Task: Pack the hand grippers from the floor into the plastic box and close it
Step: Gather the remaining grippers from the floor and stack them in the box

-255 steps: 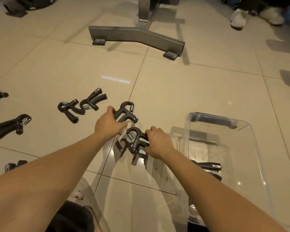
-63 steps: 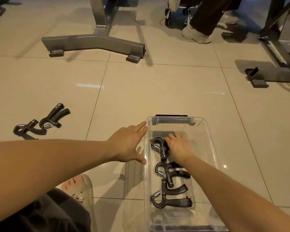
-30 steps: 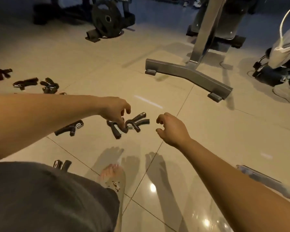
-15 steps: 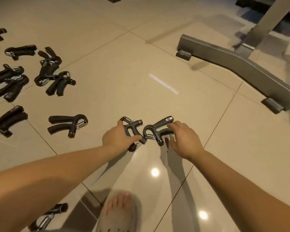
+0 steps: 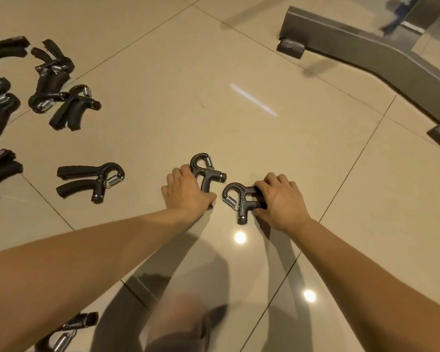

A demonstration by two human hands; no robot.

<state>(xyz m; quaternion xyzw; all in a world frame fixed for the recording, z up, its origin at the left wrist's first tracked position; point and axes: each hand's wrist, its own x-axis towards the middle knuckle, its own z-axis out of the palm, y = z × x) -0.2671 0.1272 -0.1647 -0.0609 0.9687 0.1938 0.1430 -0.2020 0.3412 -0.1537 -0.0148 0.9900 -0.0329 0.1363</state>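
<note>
Black grippers, two side by side, lie mid-floor (image 5: 252,138) on beige tiles. The left hand (image 5: 186,195) has its fingers curled round the handles of the far gripper (image 5: 204,172). The right hand (image 5: 281,199) likewise clasps the near gripper (image 5: 239,199). A loose gripper (image 5: 92,180) lies left, with a heap (image 5: 57,97) beyond it. A steel frame (image 5: 366,49) crosses far right.

A grey metal equipment base (image 5: 361,47) stands at upper right, a dark foot pad (image 5: 290,49) under each visible end
</note>
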